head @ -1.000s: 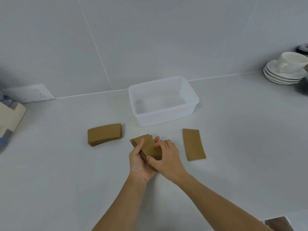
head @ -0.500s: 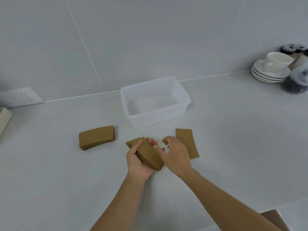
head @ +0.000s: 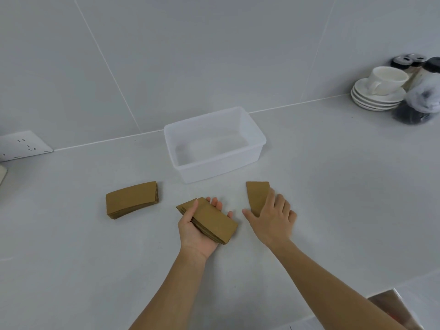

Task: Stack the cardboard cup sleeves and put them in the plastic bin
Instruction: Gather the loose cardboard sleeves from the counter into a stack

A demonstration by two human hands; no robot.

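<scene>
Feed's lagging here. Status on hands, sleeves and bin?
Left hand holding sleeve stack. Right hand open on single sleeve. Second stack on counter. Bin empty, path clear.

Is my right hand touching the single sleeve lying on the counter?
Touching. The head view shows the right hand lying flat with its fingers overlapping the single sleeve, no gap visible.

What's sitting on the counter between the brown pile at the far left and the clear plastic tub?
Nothing. In the head view, only bare white counter separates the left pile of brown cardboard sleeves from the clear plastic bin.
</scene>
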